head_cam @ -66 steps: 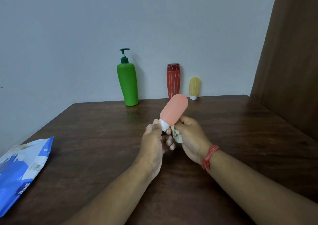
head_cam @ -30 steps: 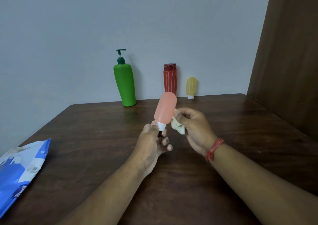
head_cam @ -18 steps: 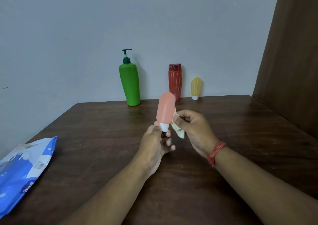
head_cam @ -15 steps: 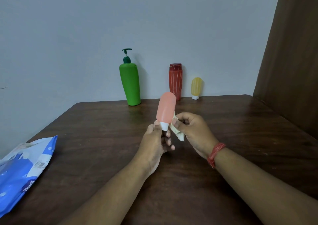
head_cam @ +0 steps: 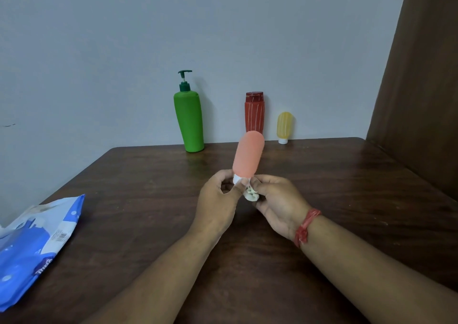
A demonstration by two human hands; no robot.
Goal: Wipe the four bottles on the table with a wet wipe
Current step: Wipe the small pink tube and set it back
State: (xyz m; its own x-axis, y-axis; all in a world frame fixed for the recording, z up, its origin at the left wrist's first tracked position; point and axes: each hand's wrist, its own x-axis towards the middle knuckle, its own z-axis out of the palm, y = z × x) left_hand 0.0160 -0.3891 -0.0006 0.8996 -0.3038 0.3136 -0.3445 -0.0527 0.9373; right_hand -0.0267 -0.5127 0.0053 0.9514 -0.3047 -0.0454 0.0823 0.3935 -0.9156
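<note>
I am pinching the white cap of the pink bottle point(head_cam: 248, 155) between my left hand's point(head_cam: 216, 202) thumb and curled fingers, holding it above the table point(head_cam: 148, 175). My right hand's point(head_cam: 277, 202) fingers are bunching the wet wipe point(head_cam: 251, 194) just beside that cap.

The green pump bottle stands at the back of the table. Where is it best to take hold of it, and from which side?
Probably around the middle of the body of the green pump bottle, coming from the front. It stands upright by the wall, so the back is closed off. The body is broad and smooth, while the pump head on top is thin and may move. The red bottle stands apart, leaving room for fingers.
</note>
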